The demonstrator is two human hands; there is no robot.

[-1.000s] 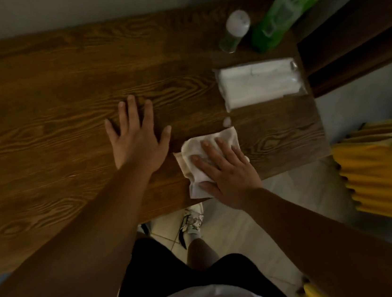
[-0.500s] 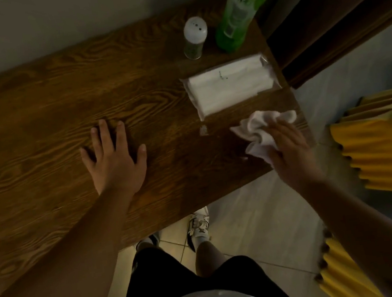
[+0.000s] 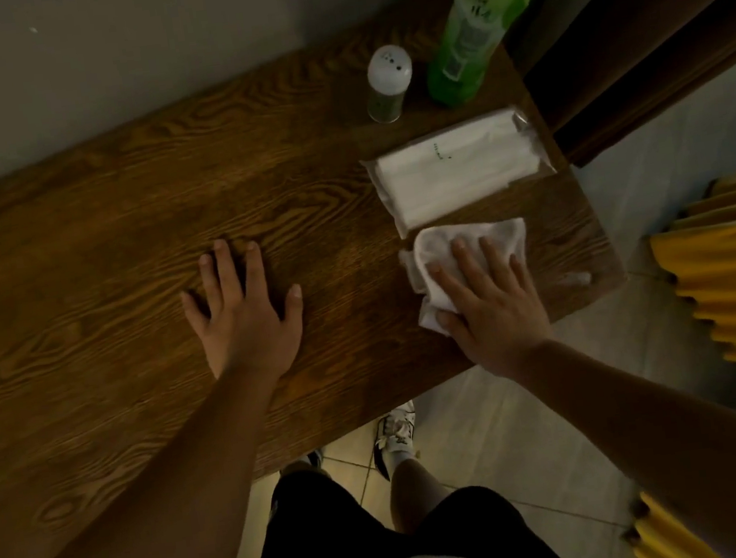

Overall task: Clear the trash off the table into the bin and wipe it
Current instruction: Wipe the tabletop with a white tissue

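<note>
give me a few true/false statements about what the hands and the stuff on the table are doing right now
1. The right hand presses a white cloth flat on the table. True.
2. The left hand holds the green bottle. False: it lies open and flat on bare wood, far from the bottle.
3. The packet of tissues lies just beyond the cloth, on the wall side. True.
4. The white-capped shaker lies on its side. False: it stands upright, left of the bottle.
5. The green bottle stands at the near edge of the table. False: it stands at the far right corner, by the wall.
</note>
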